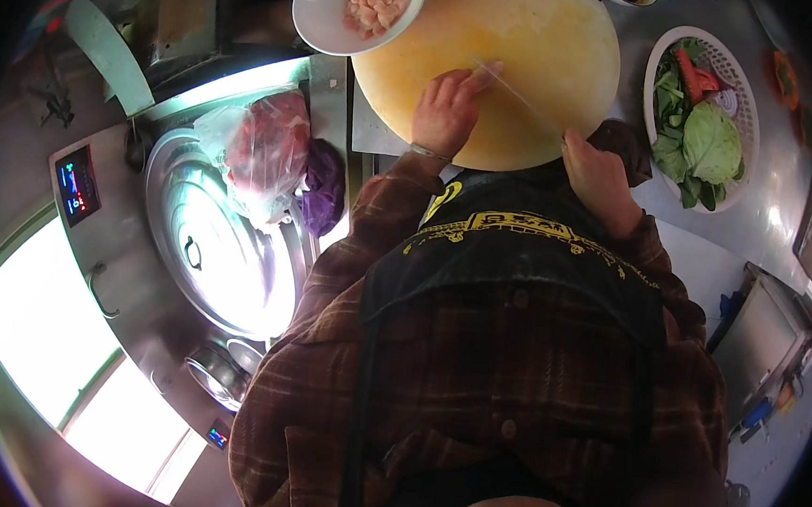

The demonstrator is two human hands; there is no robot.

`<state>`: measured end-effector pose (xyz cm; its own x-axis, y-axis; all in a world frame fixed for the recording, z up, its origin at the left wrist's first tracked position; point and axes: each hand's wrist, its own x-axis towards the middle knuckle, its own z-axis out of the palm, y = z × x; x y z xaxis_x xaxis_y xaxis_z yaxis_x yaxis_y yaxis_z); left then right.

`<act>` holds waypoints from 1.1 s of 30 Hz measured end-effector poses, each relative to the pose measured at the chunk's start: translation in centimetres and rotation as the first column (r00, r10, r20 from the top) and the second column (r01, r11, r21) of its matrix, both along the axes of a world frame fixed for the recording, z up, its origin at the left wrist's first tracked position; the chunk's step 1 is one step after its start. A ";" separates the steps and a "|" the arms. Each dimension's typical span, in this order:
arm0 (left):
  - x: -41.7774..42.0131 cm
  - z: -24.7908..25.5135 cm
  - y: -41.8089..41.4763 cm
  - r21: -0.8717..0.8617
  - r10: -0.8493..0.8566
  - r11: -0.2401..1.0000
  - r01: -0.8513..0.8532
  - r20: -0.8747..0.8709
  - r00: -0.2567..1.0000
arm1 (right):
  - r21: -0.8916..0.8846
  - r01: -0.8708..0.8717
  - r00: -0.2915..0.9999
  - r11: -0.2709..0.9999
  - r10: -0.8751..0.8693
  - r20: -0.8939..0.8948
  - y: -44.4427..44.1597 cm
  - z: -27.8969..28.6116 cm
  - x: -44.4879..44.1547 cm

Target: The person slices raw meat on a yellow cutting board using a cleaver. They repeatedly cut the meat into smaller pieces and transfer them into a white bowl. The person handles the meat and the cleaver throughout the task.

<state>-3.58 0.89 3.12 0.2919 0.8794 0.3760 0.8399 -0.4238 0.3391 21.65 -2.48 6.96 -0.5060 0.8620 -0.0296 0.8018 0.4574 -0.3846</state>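
Note:
A round yellowish cutting board lies before me. Over its near edge reaches my left hand, fingertips bent onto a small pale piece, apparently raw meat. My right hand is closed at the board's near right edge, around the handle end of a knife. Its blade shows edge-on as a thin bright line that runs to my left fingertips; the handle is hidden in the fist. A white bowl with diced pale raw meat stands at the board's far left rim.
At right, a white perforated basket holds cabbage, greens and red pepper. Dark cloth-like material lies beside my right hand. Bagged red meat rests on a large metal lid at left, beside a purple bag.

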 end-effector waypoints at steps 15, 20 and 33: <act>0.4 -3.5 1.0 -0.114 -0.006 0.993 0.018 0.105 0.995 | -0.132 -0.022 1.000 0.991 0.019 -0.023 3.7 -0.9 -3.7; 0.5 -3.2 0.5 -0.109 0.013 0.994 0.003 0.148 0.989 | -0.239 -0.019 0.997 0.971 0.036 0.067 4.2 -0.5 -4.5; 0.8 -2.8 -0.8 -0.086 0.105 0.993 -0.078 0.381 0.919 | -0.041 -0.012 1.000 0.999 0.011 -0.029 1.8 1.5 -0.5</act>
<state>-2.82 0.10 0.33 0.0542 0.9226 0.3819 0.6732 -0.3162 0.6684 21.18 -0.63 8.45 -0.5168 0.8546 -0.0499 0.7850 0.4499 -0.4259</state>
